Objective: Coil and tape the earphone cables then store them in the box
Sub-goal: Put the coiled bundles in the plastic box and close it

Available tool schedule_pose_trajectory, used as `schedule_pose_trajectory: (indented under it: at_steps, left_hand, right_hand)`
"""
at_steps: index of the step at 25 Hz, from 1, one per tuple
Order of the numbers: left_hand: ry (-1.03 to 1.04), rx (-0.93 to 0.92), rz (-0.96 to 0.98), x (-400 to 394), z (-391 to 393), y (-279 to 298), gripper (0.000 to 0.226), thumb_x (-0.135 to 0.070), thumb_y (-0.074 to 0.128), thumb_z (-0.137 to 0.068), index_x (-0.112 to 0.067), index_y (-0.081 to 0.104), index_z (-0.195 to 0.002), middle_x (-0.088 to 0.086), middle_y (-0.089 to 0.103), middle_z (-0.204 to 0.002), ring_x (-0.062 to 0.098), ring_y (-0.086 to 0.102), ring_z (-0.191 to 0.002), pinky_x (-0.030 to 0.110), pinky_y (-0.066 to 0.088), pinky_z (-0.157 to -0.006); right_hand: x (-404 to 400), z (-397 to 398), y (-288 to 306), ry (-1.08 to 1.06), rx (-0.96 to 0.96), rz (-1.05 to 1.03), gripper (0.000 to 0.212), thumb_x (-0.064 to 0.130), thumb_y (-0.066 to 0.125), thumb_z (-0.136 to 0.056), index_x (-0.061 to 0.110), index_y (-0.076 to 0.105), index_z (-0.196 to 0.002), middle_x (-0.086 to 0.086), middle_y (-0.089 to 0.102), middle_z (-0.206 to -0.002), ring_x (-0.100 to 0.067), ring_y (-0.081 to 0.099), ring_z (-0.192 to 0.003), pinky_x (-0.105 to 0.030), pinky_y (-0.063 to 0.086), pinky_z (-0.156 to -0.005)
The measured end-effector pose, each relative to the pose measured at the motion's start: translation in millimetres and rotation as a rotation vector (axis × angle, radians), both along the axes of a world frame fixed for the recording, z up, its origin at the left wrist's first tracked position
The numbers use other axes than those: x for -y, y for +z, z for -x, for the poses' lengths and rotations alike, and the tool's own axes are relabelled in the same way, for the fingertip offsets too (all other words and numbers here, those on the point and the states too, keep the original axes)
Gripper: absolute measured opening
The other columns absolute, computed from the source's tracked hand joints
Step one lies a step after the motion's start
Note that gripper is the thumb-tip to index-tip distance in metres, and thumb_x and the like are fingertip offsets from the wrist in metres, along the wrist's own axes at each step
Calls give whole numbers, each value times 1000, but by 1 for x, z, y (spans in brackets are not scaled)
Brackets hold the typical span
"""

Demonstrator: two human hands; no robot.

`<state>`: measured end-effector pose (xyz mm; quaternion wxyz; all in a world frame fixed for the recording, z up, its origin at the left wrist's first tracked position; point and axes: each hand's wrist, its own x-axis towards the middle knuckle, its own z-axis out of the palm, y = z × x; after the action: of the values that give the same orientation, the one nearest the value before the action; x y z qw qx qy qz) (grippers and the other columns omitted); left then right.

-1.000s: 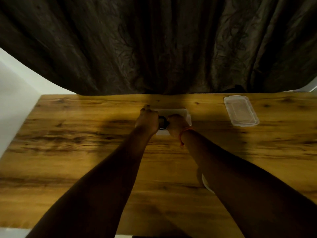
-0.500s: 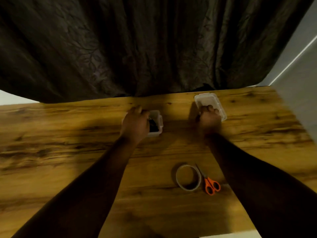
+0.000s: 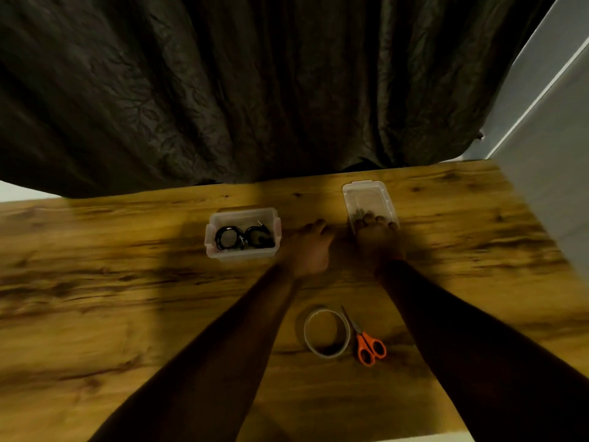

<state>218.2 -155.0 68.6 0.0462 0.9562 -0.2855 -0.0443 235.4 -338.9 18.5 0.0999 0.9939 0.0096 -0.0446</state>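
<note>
A clear plastic box [image 3: 212, 240] stands open on the wooden table, with two coiled black earphone cables [image 3: 243, 238] inside. Its clear lid [image 3: 366, 194] lies to the right, near the table's far edge. My right hand [image 3: 377, 239] grips the lid's near end, fingertips on top of it. Between box and lid, my left hand [image 3: 310, 247] hovers with relaxed fingers, just right of the box, and holds nothing.
A roll of clear tape [image 3: 326, 332] and orange-handled scissors [image 3: 366, 344] lie side by side between my forearms, nearer to me. A dark curtain [image 3: 255, 90] hangs behind the table. A pale wall [image 3: 548, 193] bounds the table's right side.
My left hand has let go of the box and moved right, toward the lid. My right hand stays at the lid's near end. The box's contents now show.
</note>
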Motion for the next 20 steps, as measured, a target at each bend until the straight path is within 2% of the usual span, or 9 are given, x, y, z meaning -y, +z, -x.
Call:
schedule_pose_trajectory:
  at_steps: [2,4,6,9,11,14,16,18,20]
  left_hand:
    - [76,-15,77,-5,2,-7,44,-19,51,-89,-11,49,-132,13,49,-135,31,55,-115,43,50,-90]
    - [209,6,291,-9,4,-9,38,-17,52,-88,-11,53,-126,11,53,-129,28,57,-110,46,51,-88]
    - [401,3,548,-14,2,-3,36,-14,53,-90,-14,53,-126,8,57,-123,24,60,-104,40,53,-84]
    - [658,-108,907,-27,-10,9,34,-12,51,-89,-25,53,-121,-1,62,-107,22,62,-97,39,54,-80]
    - [779,-130,1106,-41,-16,21,36,-13,47,-89,-31,52,-120,-1,61,-104,25,62,-94,40,51,-80]
    - [894,-94,1240,-73,-26,38,37,-14,46,-99,-18,49,-135,-3,57,-117,15,56,-105,27,45,-88]
    - [951,-227,1427,-98,-32,44,32,-20,45,-102,-15,52,-133,-5,61,-111,10,59,-99,22,46,-80]
    - [958,-371,1585,-122,-32,46,23,-12,48,-100,-11,61,-119,-1,65,-97,14,64,-87,26,50,-76]
    - [975,-307,1442,-144,-29,46,22,-6,53,-95,-11,66,-111,4,70,-100,19,66,-88,31,54,-79]
  right_hand:
    - [1,6,2,68,30,-13,45,16,73,-72,0,65,-114,-25,67,-108,-42,66,-86,-52,53,-73]
    - [-2,11,14,102,94,-159,39,17,59,-86,4,57,-123,-22,60,-122,-41,60,-102,-50,49,-84]
    - [-9,14,29,107,252,-397,28,17,51,-89,7,56,-116,-18,56,-120,-36,54,-105,-44,46,-84]
    - [-29,12,63,136,367,-827,14,9,57,-85,6,58,-99,-15,54,-110,-29,54,-101,-34,45,-82]
    - [-45,12,86,143,356,-1073,9,7,58,-86,8,57,-95,-10,55,-105,-22,58,-96,-31,50,-79]
    - [-73,15,120,95,138,-1380,8,11,55,-90,18,54,-92,-5,58,-100,-17,59,-96,-26,49,-74]
    - [-92,10,128,52,7,-1621,6,20,54,-89,25,56,-86,-16,62,-102,-29,62,-103,-39,53,-84]
    - [-112,3,128,-61,-44,-1782,6,30,53,-82,30,59,-80,-27,61,-110,-43,60,-107,-57,50,-92]
    - [-131,-7,122,-195,-31,-1887,9,26,51,-87,25,60,-87,-27,62,-108,-44,62,-102,-63,50,-90]
